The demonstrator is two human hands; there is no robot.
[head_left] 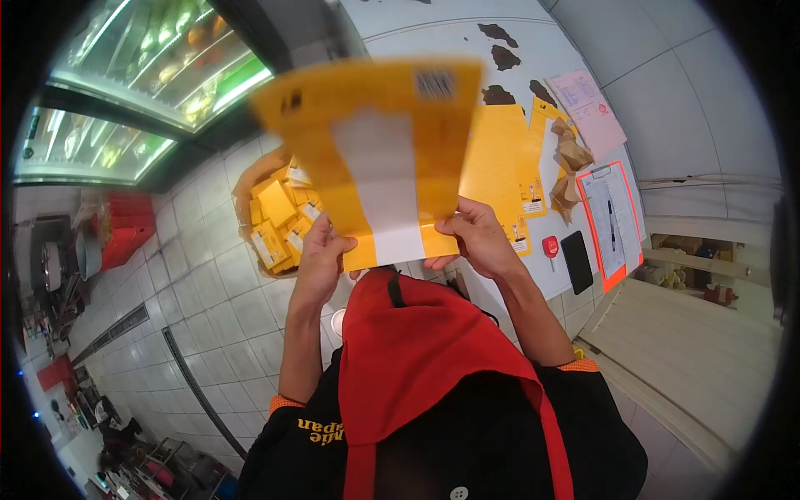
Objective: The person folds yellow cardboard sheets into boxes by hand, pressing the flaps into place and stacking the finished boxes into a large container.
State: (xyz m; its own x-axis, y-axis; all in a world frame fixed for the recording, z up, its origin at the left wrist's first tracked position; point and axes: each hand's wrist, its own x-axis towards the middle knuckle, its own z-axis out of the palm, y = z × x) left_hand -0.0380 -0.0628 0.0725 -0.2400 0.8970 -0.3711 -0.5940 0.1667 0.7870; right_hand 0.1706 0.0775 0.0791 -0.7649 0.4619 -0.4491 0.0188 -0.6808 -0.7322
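Note:
Up in front of my chest I hold a yellow paper sheet [308,158] with a white strip down its middle and a barcode-like patch near its far edge, which is blurred. Its near edge is folded over in a crease. My left hand [319,260] pinches the left end of this fold, thumb on top. At the right end, my right hand [485,239] grips the same fold between thumb and fingers. Beyond my right hand, flat yellow sheets [492,158] lie on the white table [417,23]. Several folded yellow pieces [277,205] fill a cardboard box [243,187] to the left.
On the table's right side are an orange-edged clipboard [612,265], a black phone [576,262], a small red round item [550,245], crumpled brown paper [570,157] and pink paper [587,108]. A lit glass-door fridge [125,125] and red crates [127,227] stand left.

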